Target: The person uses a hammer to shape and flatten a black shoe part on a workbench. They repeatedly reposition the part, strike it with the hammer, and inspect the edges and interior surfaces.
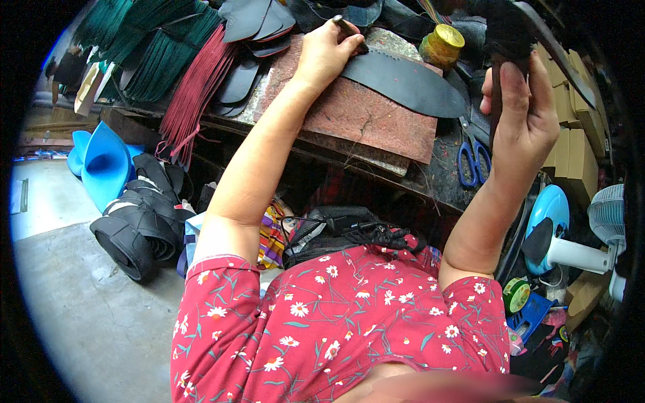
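My left hand (325, 56) is closed round a short dark punch (342, 24). Its lower end meets the left end of a black sole-shaped sheet (403, 84). Small marks run in a row along the sheet's far edge. Beneath it lies a reddish stone slab (316, 107), on top of a grey speckled slab (396, 41). Raised at the upper right, my right hand (527, 111) grips the dark handle (496, 101) of a hammer-like tool. That tool's head is dark and hard to make out.
Blue-handled scissors (474, 163) and a yellow jar (442, 46) stand right of the slabs. Black sole pieces (259, 20), red cords (195, 94) and green cords (144, 60) are at the left. Cartons (574, 161) and a fan (608, 215) are at the far right.
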Demonstrator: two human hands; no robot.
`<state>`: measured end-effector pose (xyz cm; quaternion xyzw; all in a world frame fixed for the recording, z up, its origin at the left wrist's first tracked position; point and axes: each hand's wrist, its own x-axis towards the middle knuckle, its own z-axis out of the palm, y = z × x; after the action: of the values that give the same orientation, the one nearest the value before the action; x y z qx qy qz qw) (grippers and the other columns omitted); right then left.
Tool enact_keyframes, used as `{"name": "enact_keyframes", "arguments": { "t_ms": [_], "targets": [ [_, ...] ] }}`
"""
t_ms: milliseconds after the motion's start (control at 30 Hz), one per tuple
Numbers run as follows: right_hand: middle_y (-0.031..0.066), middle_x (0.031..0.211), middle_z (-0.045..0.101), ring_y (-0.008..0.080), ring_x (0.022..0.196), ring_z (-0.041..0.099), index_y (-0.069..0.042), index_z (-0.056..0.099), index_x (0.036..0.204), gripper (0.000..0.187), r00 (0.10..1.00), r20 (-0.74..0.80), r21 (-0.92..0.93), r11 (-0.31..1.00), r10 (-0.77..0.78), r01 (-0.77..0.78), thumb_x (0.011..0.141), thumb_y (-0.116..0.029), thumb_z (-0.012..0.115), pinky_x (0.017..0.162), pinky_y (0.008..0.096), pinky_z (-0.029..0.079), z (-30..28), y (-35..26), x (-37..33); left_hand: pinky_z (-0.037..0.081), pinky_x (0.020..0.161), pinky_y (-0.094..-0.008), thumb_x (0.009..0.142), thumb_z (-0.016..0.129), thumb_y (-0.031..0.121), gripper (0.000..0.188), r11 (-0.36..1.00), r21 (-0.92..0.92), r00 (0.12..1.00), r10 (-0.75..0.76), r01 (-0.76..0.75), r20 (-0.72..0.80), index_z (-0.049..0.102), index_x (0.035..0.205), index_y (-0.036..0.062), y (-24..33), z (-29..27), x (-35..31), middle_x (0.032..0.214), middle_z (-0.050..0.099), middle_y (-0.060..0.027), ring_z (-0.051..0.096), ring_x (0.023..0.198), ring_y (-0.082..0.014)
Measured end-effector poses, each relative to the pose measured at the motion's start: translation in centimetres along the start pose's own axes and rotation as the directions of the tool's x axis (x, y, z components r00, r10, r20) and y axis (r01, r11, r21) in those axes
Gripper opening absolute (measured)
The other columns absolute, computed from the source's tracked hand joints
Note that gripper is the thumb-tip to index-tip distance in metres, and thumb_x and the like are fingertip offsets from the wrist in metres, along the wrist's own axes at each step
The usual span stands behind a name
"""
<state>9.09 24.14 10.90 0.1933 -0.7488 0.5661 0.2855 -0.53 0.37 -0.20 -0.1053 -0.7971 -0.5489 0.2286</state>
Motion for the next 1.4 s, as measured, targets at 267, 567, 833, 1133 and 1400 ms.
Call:
{"name": "enact_keyframes", "arguments": {
  "t_ms": [267,567,833,1133,1400],
  "targets": [
    [0.0178,0.090,0.072,0.0374,0.088,0.069,-0.016,0.067,0.120,0.043,0.979,0.008,-0.620,0.770,0.202,-0.153,0.092,-0.049,0.061,0.075,0.0429,0.053,2.3,6.5,-1.7,0.057,0.066,-0.0358,0.088,0.065,0.010,0.015,0.948,0.305,0.984,0.134,-0.094,-0.113,0.061,0.098,0.0002,0.8,1.6,-0.4,0.077,0.068,-0.0219,0.070,0.071,-0.0299],
    [-0.0009,0.074,0.060,0.0037,0.061,0.051,-0.008,0.064,0.125,0.035,0.993,-0.040,-0.089,0.990,-0.115,0.111,0.096,-0.027,0.066,0.054,0.0180,0.041,0.7,2.6,-0.6,0.057,0.068,-0.0363,0.086,0.069,0.013,0.015,0.984,0.152,0.995,0.099,-0.098,0.001,0.063,0.096,0.0036,0.4,1.6,-0.1,0.080,0.071,-0.0156,0.072,0.073,-0.0256],
    [0.0162,0.093,0.072,0.0338,0.087,0.071,-0.017,0.068,0.119,0.043,0.958,-0.021,-0.482,0.836,0.287,-0.261,0.091,-0.049,0.063,0.074,0.0404,0.054,1.1,5.9,-1.3,0.060,0.066,-0.0309,0.092,0.062,0.008,0.012,0.926,-0.319,0.966,-0.242,0.200,-0.097,0.061,0.099,-0.0014,0.5,2.6,-0.3,0.083,0.070,-0.0154,0.071,0.075,-0.0204],
    [0.0087,0.081,0.069,0.0212,0.071,0.066,-0.006,0.066,0.117,0.034,0.992,-0.047,-0.183,0.977,-0.118,0.108,0.095,-0.033,0.065,0.058,0.0312,0.050,0.7,2.8,-0.9,0.056,0.065,-0.0404,0.086,0.070,0.015,0.022,0.909,0.302,0.955,0.296,-0.288,0.020,0.061,0.102,0.0030,0.4,2.5,-0.2,0.076,0.068,-0.0189,0.070,0.072,-0.0323],
    [0.0148,0.094,0.073,0.0293,0.086,0.071,-0.011,0.067,0.119,0.044,0.967,-0.029,-0.490,0.840,0.251,-0.233,0.093,-0.046,0.063,0.073,0.0371,0.054,0.3,6.1,-1.8,0.059,0.064,-0.0267,0.093,0.062,0.006,0.011,0.852,-0.481,0.967,-0.253,0.209,-0.030,0.061,0.096,-0.0038,0.2,3.2,-0.2,0.085,0.071,-0.0111,0.071,0.074,-0.0170]
  ]
}}
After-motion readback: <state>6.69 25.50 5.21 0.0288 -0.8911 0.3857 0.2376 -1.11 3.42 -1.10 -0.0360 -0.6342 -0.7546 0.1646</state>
